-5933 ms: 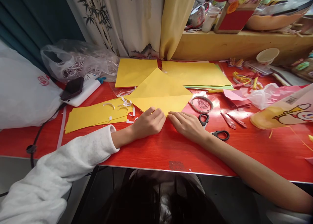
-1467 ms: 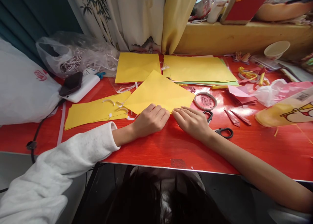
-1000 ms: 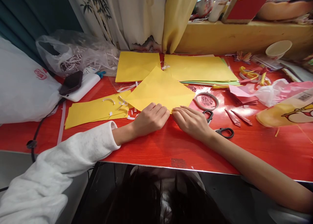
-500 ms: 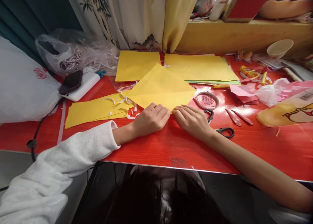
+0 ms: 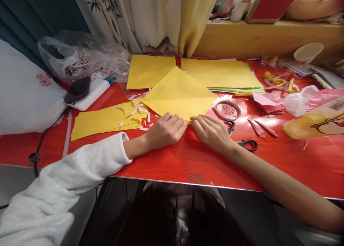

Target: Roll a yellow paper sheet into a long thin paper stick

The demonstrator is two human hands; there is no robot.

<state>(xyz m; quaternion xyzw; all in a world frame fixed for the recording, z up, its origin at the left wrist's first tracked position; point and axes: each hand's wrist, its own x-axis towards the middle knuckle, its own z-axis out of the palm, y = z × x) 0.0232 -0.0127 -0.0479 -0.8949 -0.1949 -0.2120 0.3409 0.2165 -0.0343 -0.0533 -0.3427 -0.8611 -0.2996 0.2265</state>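
Note:
A square yellow sheet [image 5: 178, 91] lies turned like a diamond, one corner pointing away from me, with a faint crease across it. My left hand [image 5: 170, 131] has its fingers curled on the sheet's near corner from the left. From the right, my right hand [image 5: 209, 132] grips the same corner, its fingers bent over the paper. A small gap parts the two hands, and a narrow bit of yellow paper shows there. The fingertips and thumbs are hidden. Black-handled scissors [image 5: 247, 145] lie partly under my right forearm.
Yellow strips [image 5: 102, 121] with white scraps lie left. Behind are a yellow sheet [image 5: 152, 72] and a stack of coloured paper [image 5: 220, 74]. A tape roll [image 5: 227, 110], pink paper pieces [image 5: 268, 104] and a yellow-tinted plastic bag [image 5: 309, 122] are right. A phone [image 5: 77, 89] sits far left.
The diamond-shaped sheet has shifted slightly, its far corner now a little farther back and to the right. Both hands keep their hold on the near corner, almost unmoved.

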